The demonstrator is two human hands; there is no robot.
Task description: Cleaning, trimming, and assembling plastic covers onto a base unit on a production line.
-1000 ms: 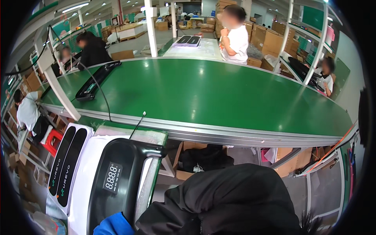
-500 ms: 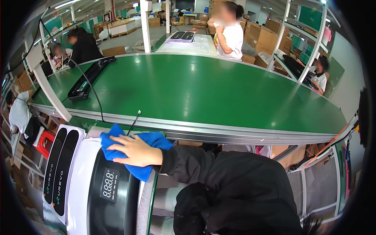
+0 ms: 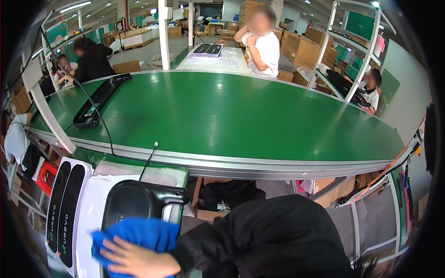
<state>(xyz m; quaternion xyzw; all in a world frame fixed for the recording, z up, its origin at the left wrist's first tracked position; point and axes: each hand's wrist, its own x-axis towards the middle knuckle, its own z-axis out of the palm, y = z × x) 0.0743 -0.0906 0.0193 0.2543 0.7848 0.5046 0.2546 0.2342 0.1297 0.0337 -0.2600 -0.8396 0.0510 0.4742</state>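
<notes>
My right hand point(image 3: 138, 260) lies flat with spread fingers on a blue cloth point(image 3: 150, 230), at the lower left. Under the cloth is a glossy black plastic cover point(image 3: 132, 201) with a rounded far edge and an arm jutting right. Cloth and hand hide most of its lower part, including nearly all of the display. A thin black cable point(image 3: 149, 160) rises from behind the cover and ends in a small white connector. White sheeting point(image 3: 90, 199) lies beside the cover. My left hand is out of view.
Left stand flat panels with black strips point(image 3: 60, 213). Beyond runs a green conveyor point(image 3: 208, 111) with a metal edge, carrying a long black plastic part point(image 3: 102, 99). A cable hangs at a white post point(image 3: 44, 99). A carton point(image 3: 218, 214) holding dark items sits below. Other people are around the conveyor.
My right hand and the blue cloth have slid from the cover's far end toward me, over the display. The far end is now bare. The head view has shifted slightly.
</notes>
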